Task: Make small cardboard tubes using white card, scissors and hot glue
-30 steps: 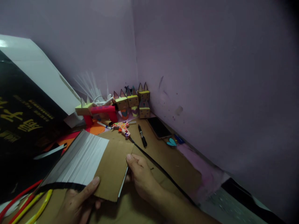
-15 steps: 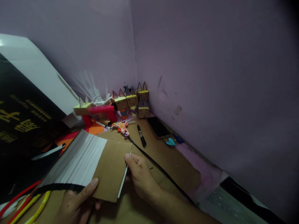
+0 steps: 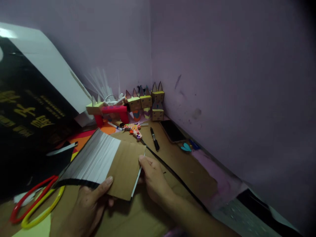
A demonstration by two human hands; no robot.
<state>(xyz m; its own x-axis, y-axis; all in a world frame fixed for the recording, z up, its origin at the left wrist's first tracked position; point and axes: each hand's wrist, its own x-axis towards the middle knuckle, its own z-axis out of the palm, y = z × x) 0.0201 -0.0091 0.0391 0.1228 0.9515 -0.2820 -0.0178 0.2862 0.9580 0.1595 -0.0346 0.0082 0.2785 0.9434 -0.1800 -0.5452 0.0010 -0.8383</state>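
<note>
I hold a folded cardboard sheet (image 3: 126,166), plain brown on the right and covered with white, grey and black on the left. My left hand (image 3: 95,200) grips its lower edge, thumb on top near where white meets brown and fingers underneath. At the right edge, my right hand (image 3: 153,176) pinches the sheet between thumb and fingers, by a thin white strip (image 3: 136,182). To the left of my left hand lie scissors (image 3: 58,198) with red and yellow handles; their blades are hidden under the sheet.
Beyond the sheet are a colourful patterned glue gun (image 3: 134,128) with a black cord (image 3: 170,168), a pen (image 3: 154,139) and a phone (image 3: 172,131). Eared box figures (image 3: 158,115) and a red paper-tube figure (image 3: 115,110) stand near the wall corner. A black box (image 3: 32,95) leans at left.
The view has shifted, so the scene sits further right and the scissors' handles show more fully. Both hands keep the same hold on the cardboard sheet.
</note>
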